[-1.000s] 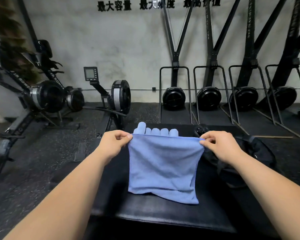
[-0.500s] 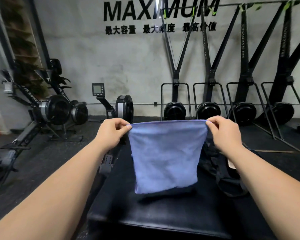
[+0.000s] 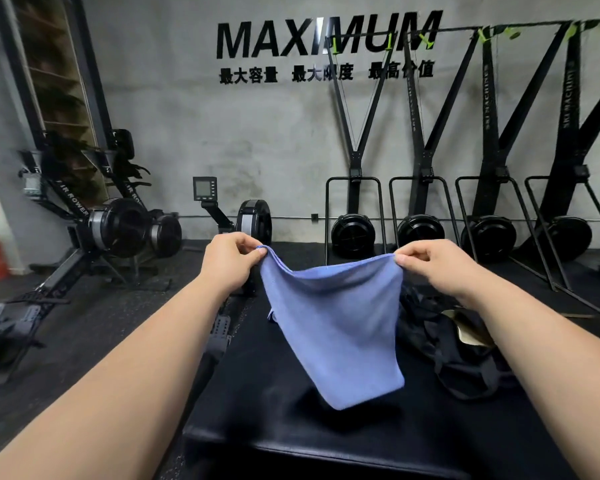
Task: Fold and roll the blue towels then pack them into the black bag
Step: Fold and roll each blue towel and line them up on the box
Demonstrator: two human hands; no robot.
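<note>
Blue cloth towel (image 3: 336, 327) sags mid-frame, its top corners pinched by left hand (image 3: 230, 259) and right hand (image 3: 437, 268) fingers, above the black padded bench (image 3: 291, 420).

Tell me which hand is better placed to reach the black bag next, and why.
Right. The right hand pinches the blue towel on the side where the black bag lies on the bench; the left hand is across the towel, farther away.
</note>
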